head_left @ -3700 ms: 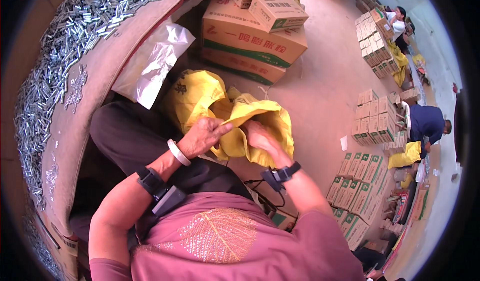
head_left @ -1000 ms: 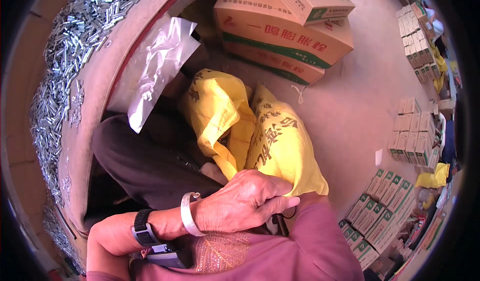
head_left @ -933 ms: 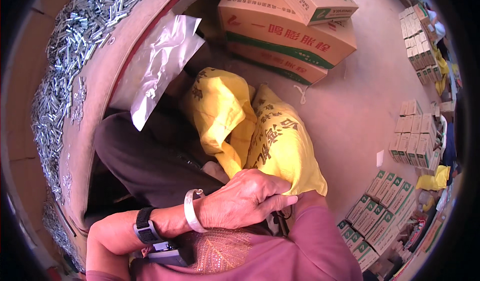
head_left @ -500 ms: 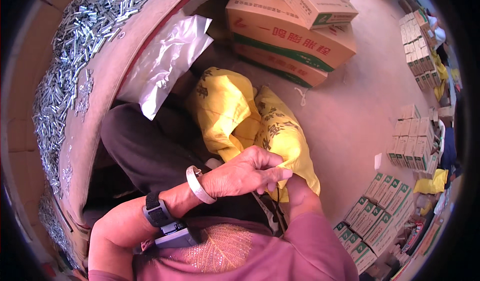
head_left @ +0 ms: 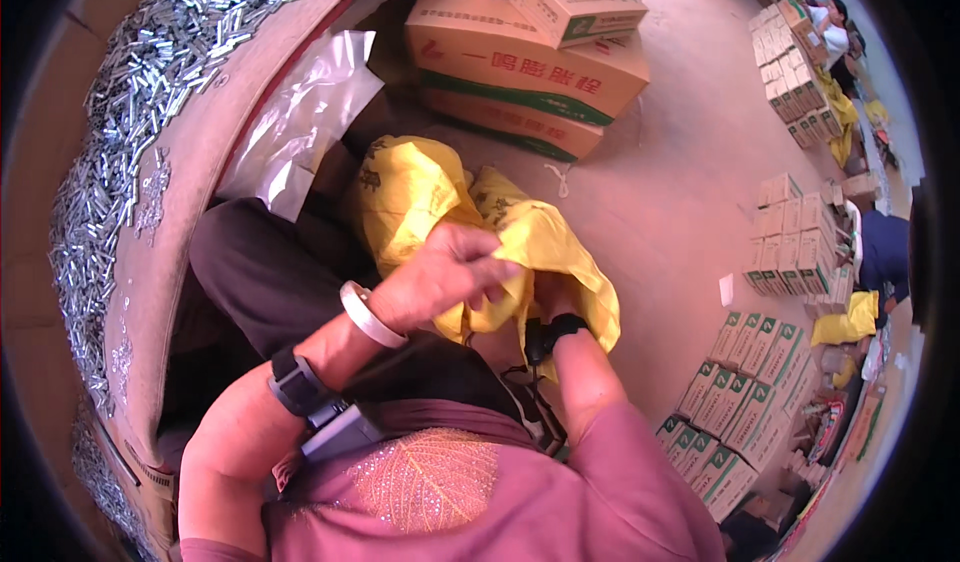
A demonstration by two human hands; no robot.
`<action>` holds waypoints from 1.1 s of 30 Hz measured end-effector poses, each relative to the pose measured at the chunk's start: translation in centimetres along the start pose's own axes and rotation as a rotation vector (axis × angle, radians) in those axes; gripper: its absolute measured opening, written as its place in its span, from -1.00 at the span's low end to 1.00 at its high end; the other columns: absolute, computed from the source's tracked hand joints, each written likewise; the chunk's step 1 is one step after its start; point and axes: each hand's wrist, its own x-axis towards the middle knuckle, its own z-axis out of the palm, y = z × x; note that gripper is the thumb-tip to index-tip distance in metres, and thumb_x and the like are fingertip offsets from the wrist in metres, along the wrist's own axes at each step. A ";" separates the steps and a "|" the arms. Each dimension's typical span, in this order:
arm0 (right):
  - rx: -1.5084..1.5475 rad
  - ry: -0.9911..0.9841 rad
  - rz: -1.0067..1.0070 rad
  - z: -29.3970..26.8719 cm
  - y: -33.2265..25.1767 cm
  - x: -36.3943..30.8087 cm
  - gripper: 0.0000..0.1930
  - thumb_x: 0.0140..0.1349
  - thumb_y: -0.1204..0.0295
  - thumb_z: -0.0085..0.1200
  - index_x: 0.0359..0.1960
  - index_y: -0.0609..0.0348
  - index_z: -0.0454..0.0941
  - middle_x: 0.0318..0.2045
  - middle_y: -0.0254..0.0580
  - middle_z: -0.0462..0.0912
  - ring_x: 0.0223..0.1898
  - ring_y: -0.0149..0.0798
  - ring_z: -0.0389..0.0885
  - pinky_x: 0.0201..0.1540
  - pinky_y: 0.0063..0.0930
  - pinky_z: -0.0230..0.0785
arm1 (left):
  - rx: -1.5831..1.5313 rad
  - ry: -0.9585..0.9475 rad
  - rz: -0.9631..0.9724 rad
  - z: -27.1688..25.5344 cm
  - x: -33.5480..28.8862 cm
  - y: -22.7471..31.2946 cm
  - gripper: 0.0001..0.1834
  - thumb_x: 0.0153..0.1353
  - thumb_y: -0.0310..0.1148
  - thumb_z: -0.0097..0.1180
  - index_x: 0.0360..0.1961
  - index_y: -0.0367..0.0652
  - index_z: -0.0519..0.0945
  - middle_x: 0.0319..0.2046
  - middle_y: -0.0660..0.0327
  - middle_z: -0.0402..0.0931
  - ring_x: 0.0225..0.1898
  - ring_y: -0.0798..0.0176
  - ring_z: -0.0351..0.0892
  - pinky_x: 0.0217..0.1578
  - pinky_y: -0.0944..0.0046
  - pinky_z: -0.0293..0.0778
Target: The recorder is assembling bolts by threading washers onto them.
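A yellow woven bag (head_left: 555, 247) with dark print lies in front of me, its mouth toward my body. My left hand (head_left: 450, 274), with a white bangle at the wrist, pinches the bag's rim and holds it up. My right forearm reaches through the mouth; a black wrist strap (head_left: 556, 332) shows at the opening. The fingers of my right hand are hidden inside, so whatever they touch is out of sight. Against this bag, on its left, bulges another yellow bag section (head_left: 410, 192); I cannot tell if it is separate.
Metal expansion bolts (head_left: 150, 112) heap on the cloth-covered surface at left, beside a clear plastic bag (head_left: 300, 127). Large brown cartons (head_left: 520, 62) stand ahead. Small boxes (head_left: 745, 382) are stacked on the right. A person (head_left: 832, 27) is at the far right.
The view has shifted a little. The bag's mouth gapes wider, and my right wrist strap has come into sight. My left hand has moved up and left, still on the rim.
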 end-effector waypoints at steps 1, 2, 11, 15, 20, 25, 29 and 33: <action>0.006 0.004 -0.033 -0.5 0.6 -0.1 -0.73 0.21 0.44 0.01 -0.05 0.21 0.50 -0.17 -0.12 0.63 -0.18 -0.14 0.61 -0.13 -0.26 0.46 | -0.003 0.041 0.070 -0.3 0.3 -0.2 -0.77 0.21 -0.31 0.16 -0.44 -0.29 0.60 -0.60 0.23 0.55 -0.64 0.45 0.47 -0.59 0.44 0.41; -0.011 0.032 -0.093 -1.7 2.2 -0.1 -0.73 0.21 0.44 0.01 -0.05 0.21 0.50 -0.17 -0.13 0.63 -0.18 -0.14 0.61 -0.13 -0.26 0.46 | -0.010 0.060 0.062 0.1 0.8 0.0 -0.76 0.21 -0.31 0.16 -0.46 -0.30 0.59 -0.60 0.22 0.56 -0.63 0.45 0.48 -0.58 0.43 0.43; 0.936 0.186 0.434 -4.5 -13.7 -4.2 -0.65 0.22 0.67 -0.13 0.06 0.28 0.40 -0.06 0.04 0.57 -0.07 0.00 0.60 -0.05 -0.04 0.54 | 0.265 0.120 0.138 -0.2 0.5 0.7 -0.72 0.26 -0.28 0.12 -0.48 -0.29 0.56 -0.65 0.29 0.50 -0.58 0.47 0.51 -0.51 0.44 0.37; 0.969 0.046 0.334 -5.7 -16.9 -7.0 -0.68 0.18 0.70 -0.12 0.00 0.45 0.39 -0.10 0.08 0.57 -0.14 -0.06 0.63 -0.07 -0.15 0.56 | 0.353 0.207 0.198 -0.5 0.0 1.5 -0.68 0.26 -0.25 0.12 -0.48 -0.34 0.56 -0.65 0.27 0.49 -0.59 0.44 0.51 -0.53 0.41 0.43; 0.857 -0.012 0.301 -8.0 -19.3 -10.4 -0.64 0.13 0.71 -0.12 0.01 0.42 0.39 -0.12 0.02 0.58 -0.17 -0.08 0.63 -0.05 -0.18 0.56 | 0.354 0.236 0.254 -1.2 -0.3 1.1 -0.68 0.19 -0.25 0.16 -0.41 -0.38 0.60 -0.64 0.19 0.53 -0.61 0.38 0.53 -0.55 0.36 0.48; 0.918 -0.087 0.345 -10.6 -21.4 -13.3 -0.52 0.12 0.71 -0.12 0.14 0.34 0.29 0.02 0.05 0.50 0.03 -0.02 0.53 0.14 0.02 0.41 | 0.259 0.233 0.220 -1.8 -0.9 1.7 -0.68 0.26 -0.25 0.11 -0.41 -0.36 0.60 -0.55 0.23 0.55 -0.53 0.41 0.55 -0.48 0.40 0.47; 0.901 -0.078 0.324 -12.0 -24.0 -15.3 -0.59 0.10 0.68 -0.09 0.05 0.39 0.35 -0.08 0.01 0.53 -0.06 -0.03 0.57 0.07 -0.02 0.48 | 0.221 0.234 0.293 -2.7 -1.1 1.4 -0.69 0.27 -0.27 0.09 -0.40 -0.36 0.60 -0.54 0.22 0.57 -0.52 0.40 0.55 -0.47 0.39 0.48; 0.864 -0.175 0.288 -13.0 -24.8 -15.4 -0.54 0.12 0.67 -0.07 0.13 0.31 0.31 -0.02 -0.03 0.51 0.00 -0.06 0.54 0.13 -0.07 0.42 | 0.215 0.230 0.331 -4.6 -2.4 0.3 -0.72 0.26 -0.28 0.10 -0.39 -0.35 0.61 -0.53 0.23 0.56 -0.51 0.39 0.54 -0.46 0.37 0.48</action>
